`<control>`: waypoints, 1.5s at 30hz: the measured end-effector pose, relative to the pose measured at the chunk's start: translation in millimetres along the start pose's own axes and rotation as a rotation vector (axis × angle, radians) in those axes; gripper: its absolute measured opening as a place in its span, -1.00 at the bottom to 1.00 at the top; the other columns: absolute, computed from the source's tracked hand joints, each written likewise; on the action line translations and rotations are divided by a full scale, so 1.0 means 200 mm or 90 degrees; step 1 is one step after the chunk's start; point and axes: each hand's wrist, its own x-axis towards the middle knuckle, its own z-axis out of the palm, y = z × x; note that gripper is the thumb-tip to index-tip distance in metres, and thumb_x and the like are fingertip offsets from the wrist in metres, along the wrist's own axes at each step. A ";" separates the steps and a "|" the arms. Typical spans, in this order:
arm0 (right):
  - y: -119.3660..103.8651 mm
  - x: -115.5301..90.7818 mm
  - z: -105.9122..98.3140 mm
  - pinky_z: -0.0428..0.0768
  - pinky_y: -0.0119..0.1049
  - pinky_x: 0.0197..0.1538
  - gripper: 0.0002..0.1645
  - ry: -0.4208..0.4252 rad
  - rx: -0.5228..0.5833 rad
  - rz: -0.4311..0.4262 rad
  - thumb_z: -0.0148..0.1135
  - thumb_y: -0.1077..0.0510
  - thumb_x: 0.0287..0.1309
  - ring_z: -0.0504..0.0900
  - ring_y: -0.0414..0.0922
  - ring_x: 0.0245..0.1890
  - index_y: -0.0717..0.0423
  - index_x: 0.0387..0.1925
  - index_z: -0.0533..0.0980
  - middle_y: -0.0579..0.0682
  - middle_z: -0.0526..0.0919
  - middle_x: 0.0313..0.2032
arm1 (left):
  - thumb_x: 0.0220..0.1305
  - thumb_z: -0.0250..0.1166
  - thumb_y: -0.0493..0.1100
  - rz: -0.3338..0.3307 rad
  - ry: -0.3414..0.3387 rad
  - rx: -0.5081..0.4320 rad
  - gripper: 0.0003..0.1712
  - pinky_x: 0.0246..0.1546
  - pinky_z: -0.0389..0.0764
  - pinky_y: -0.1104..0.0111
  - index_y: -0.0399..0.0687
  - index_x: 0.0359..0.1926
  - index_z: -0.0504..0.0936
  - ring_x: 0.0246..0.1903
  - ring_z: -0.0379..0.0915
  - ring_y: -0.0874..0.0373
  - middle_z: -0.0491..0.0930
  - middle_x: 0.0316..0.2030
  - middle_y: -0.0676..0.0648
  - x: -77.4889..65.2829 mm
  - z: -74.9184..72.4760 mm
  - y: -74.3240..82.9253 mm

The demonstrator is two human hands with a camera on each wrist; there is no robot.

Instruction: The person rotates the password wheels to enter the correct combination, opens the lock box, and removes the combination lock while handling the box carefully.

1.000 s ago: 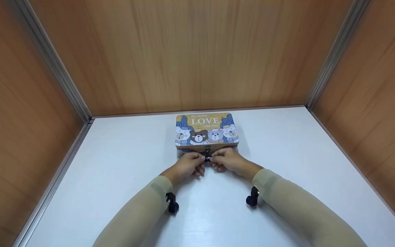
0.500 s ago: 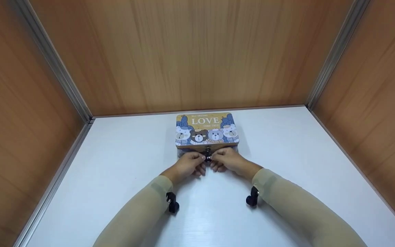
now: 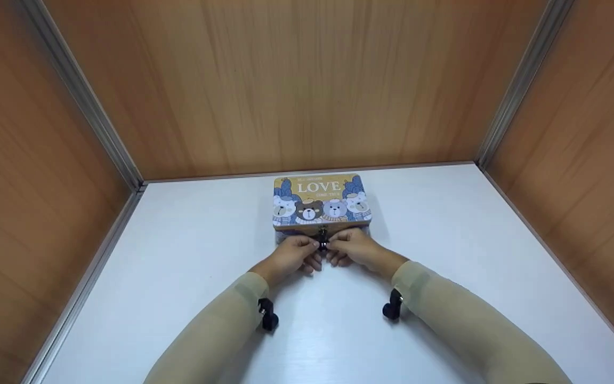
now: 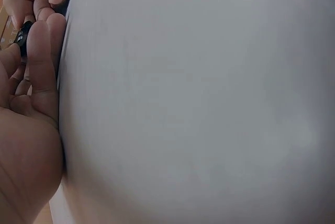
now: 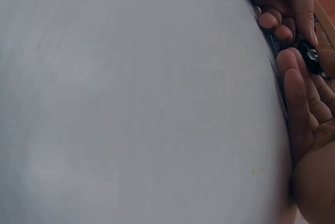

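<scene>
A rectangular tin box (image 3: pixel 320 207) with cartoon bears and the word LOVE on its closed lid stands near the back of the white table. At the middle of its front hangs a small black padlock (image 3: pixel 323 244) on the clasp. My left hand (image 3: pixel 292 254) pinches the padlock from the left side with thumb and finger. From the right, my right hand (image 3: pixel 359 248) pinches it too, its other fingers curled below. In the left wrist view the black padlock (image 4: pixel 22 36) shows small pale marks. The right wrist view shows the padlock (image 5: pixel 310 56) between the fingertips.
The white table (image 3: pixel 195 229) is bounded by a wood-grain back panel (image 3: pixel 307 90) and side panels with grey metal corner strips. The box stands close in front of the back panel. A small black camera (image 3: pixel 268 316) hangs at each sleeve's cuff.
Both hands stay at the padlock, with only slight finger shifts. Hands and padlock sit a touch higher in the head view than one second ago.
</scene>
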 end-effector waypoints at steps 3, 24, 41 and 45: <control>0.00 0.00 0.00 0.79 -0.42 -0.36 -0.78 -0.001 -0.001 0.004 0.35 0.14 0.55 0.82 -0.22 -0.43 0.22 -0.01 0.74 -0.02 0.87 -0.34 | 0.82 0.13 -0.11 0.002 0.000 0.000 -0.65 -0.30 0.81 0.39 -0.28 0.11 0.73 -0.30 0.79 0.16 0.82 -0.21 -0.12 0.01 0.00 0.00; 0.00 0.00 0.01 0.80 -0.42 -0.35 -0.69 -0.010 -0.020 -0.004 0.25 0.09 0.65 0.81 -0.22 -0.44 0.24 -0.01 0.77 0.00 0.87 -0.33 | 0.82 0.12 -0.07 -0.003 0.005 0.015 -0.63 -0.21 0.86 0.34 -0.25 0.16 0.74 -0.24 0.80 0.11 0.80 -0.14 -0.15 -0.02 -0.01 0.01; 0.00 -0.01 -0.01 0.84 -0.38 -0.30 -0.73 -0.013 0.009 -0.006 0.33 0.15 0.56 0.83 -0.19 -0.40 0.27 0.06 0.74 0.03 0.85 -0.30 | 0.82 0.13 -0.04 -0.009 0.011 0.014 -0.64 -0.22 0.85 0.35 -0.21 0.12 0.73 -0.25 0.79 0.12 0.80 -0.17 -0.11 -0.01 0.00 0.01; 0.00 0.00 -0.01 0.86 -0.37 -0.29 -0.74 -0.010 0.013 -0.006 0.35 0.15 0.55 0.83 -0.19 -0.40 0.26 0.05 0.75 0.05 0.85 -0.30 | 0.82 0.13 -0.05 -0.011 0.010 0.015 -0.64 -0.21 0.85 0.36 -0.22 0.13 0.73 -0.25 0.79 0.12 0.80 -0.18 -0.11 -0.01 -0.01 0.00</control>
